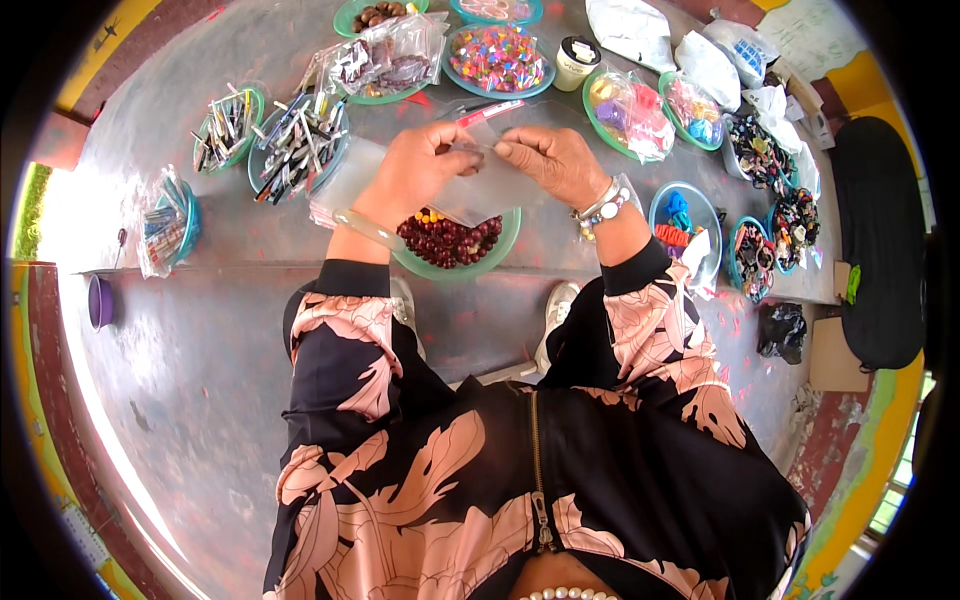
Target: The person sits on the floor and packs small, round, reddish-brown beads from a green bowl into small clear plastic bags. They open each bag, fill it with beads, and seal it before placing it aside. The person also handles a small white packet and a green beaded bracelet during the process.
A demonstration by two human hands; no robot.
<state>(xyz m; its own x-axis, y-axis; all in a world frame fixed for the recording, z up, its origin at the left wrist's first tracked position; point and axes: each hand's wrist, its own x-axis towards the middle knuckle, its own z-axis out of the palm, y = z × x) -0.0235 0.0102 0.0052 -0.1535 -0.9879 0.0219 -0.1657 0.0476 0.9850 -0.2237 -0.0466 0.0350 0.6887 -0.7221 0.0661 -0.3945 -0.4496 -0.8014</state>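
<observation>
My left hand and my right hand are raised close together, each pinching the upper edge of a clear plastic bag. The bag hangs between them and looks empty, though glare blurs its outline. Just below it, dark red beads with a few yellow ones fill a pale green bowl, partly covered by the bag and my left wrist. More clear plastic bags lie flat beside my left forearm. A red-and-white marker rests beyond my fingers.
To the left stand bowls of pens. Farther back are a bowl of colourful small pieces, a bowl with bagged brown items and a lidded cup. At right are a bowl of bright fabric pieces and white sacks.
</observation>
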